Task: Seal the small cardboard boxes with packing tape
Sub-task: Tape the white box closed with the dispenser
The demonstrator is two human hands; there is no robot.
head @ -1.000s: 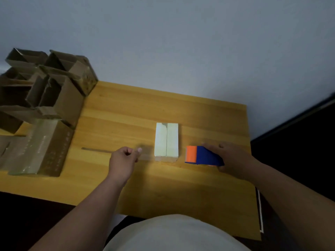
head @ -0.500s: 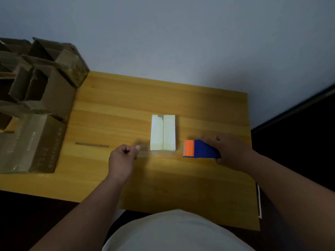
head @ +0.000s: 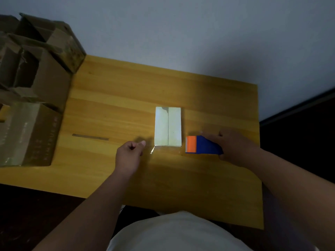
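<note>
A small pale cardboard box point(head: 168, 126) lies in the middle of the wooden table point(head: 126, 98), its two top flaps meeting in a lengthwise seam. My right hand point(head: 235, 147) grips a blue and orange tape dispenser point(head: 202, 147) just right of the box's near end. A clear strip of tape point(head: 153, 149) stretches from the dispenser past the box's near edge to my left hand point(head: 129, 156), which pinches its free end to the box's left.
Several brown cardboard boxes point(head: 32, 87) with open flaps are piled at the table's left end. A thin dark strip point(head: 90, 137) lies flat on the wood left of my left hand. The table's right edge drops off beside my right hand.
Both hands and the box keep nearly the same places on the table. The camera has shifted, so the brown boxes sit further left in view. The stretched tape now shows a glint.
</note>
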